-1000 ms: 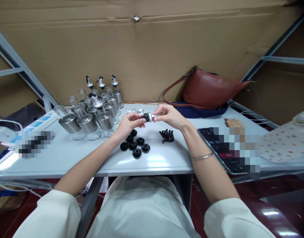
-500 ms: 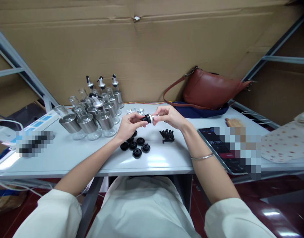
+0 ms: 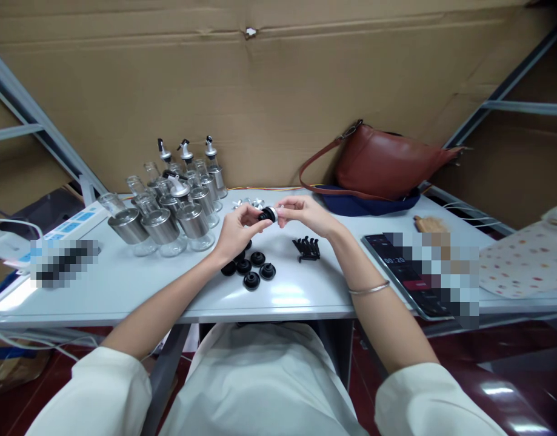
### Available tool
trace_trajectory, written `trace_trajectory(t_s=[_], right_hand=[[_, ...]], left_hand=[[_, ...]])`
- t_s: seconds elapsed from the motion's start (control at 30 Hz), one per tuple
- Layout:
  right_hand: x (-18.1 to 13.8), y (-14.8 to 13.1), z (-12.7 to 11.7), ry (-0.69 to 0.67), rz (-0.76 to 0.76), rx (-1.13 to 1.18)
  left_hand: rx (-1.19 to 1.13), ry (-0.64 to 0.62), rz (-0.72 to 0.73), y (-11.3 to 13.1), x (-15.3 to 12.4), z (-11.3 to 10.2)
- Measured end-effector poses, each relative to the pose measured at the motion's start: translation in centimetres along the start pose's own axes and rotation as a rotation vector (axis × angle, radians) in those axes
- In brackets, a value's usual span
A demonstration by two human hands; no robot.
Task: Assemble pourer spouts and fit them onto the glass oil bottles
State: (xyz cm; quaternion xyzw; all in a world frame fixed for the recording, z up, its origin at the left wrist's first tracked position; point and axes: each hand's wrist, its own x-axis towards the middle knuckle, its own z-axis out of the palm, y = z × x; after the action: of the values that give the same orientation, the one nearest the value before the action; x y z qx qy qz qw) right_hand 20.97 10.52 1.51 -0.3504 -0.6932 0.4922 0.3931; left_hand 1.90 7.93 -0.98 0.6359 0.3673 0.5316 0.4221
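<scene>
1. Pretty much a partway job, by the look of it: four pourer tops (image 3: 186, 152) can be made out, apparently fitted on glass bottles (image 3: 219, 178) at the left of the worktop (image 3: 119, 275)
2. Several bare-necked bottles (image 3: 160, 226) are left standing in the same bunch, so a fair bit seems undone there
3. One black-and-silver piece (image 3: 271, 214) is being worked on, held up over the middle of the worktop
4. Its black end is pinched by the left hand (image 3: 240, 229), grip closed on it; the silver end is pinched just as snugly by the right hand (image 3: 302, 213)
5. Whether it's fully together can't be told, since fingers cover part of it
6. Loose stuff seemingly yet to be used: black caps (image 3: 251, 280) below the left hand, black levers (image 3: 308, 249) piled near the right forearm, silver parts (image 3: 242, 204) behind, partly hidden
</scene>
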Motion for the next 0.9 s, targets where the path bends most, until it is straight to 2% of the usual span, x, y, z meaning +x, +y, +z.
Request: trace_trajectory(t_s=[0.1,0.13,0.17,0.3,0.37,0.57,0.8,0.9], right_hand=[[0.3,0.2,0.2,0.229,-0.069,-0.164],[0.3,0.2,0.3,0.255,-0.066,-0.176],[0.2,0.2,0.3,0.235,-0.041,-0.161],[-0.1,-0.1,0.9,-0.037,0.164,-0.038],[-0.2,-0.2,1.2,-0.092,0.23,-0.007],[-0.1,-0.1,1.2,-0.018,0.178,0.064],[0.1,0.4,1.0,-0.026,0.08,0.069],[0.2,0.6,1.0,-0.051,0.073,0.089]], left_hand=[[0.094,0.035,0.018,-0.4,0.3,-0.2],[0.119,0.036,0.02,-0.5,0.3,-0.3],[0.138,0.032,0.019,-0.7,0.4,-0.4],[0.178,-0.015,0.024,-1.3,0.4,-0.4],[0.191,-0.035,0.052,-1.5,0.4,-0.4],[0.059,-0.104,0.09,-0.7,0.5,-0.2],[0.055,-0.055,-0.006,-1.0,1.0,-0.5],[0.051,-0.101,-0.091,-1.2,1.1,-0.5]])
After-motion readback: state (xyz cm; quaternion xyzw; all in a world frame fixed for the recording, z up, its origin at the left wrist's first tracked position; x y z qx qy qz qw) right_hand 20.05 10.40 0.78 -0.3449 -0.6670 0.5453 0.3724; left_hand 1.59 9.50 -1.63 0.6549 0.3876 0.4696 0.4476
